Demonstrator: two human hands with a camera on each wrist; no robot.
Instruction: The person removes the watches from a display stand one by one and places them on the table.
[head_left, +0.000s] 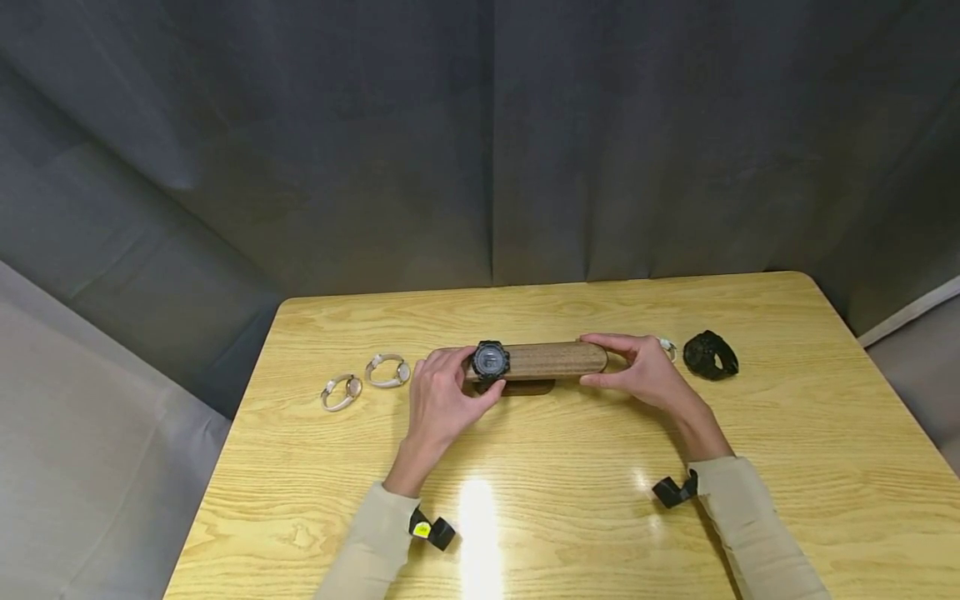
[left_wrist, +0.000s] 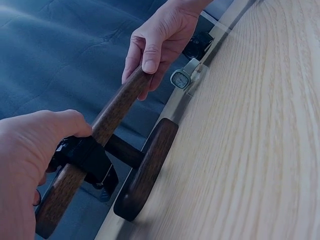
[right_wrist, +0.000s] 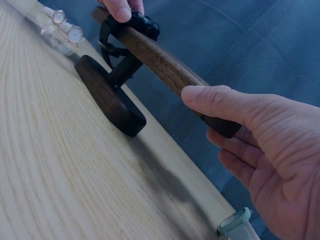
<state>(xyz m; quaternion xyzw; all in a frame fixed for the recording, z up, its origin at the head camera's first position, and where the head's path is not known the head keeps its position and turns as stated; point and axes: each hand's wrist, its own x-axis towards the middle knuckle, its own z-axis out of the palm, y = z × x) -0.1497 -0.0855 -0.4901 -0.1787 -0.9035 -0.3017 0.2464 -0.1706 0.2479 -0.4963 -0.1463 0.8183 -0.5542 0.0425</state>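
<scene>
A wooden watch stand (head_left: 555,360) stands on the table, its long bar raised on a short post over a dark base (left_wrist: 147,170). Around the left part of the bar hangs a black digital watch (head_left: 491,360), its strap looping below the bar. My left hand (head_left: 444,396) pinches this watch at its sides, thumb at the near edge and fingers at the far edge. At the bar's right end, my right hand (head_left: 637,371) grips the wood between thumb and fingers; the right wrist view shows the thumb (right_wrist: 212,97) lying along the bar.
Two light-strapped watches, one nearer (head_left: 341,392) and one farther (head_left: 387,372), lie left of the stand. To the right is a black watch (head_left: 710,356). A pale green watch (left_wrist: 180,79) is partly hidden behind my right hand in the head view. Dark curtain (head_left: 487,150) hangs behind the table.
</scene>
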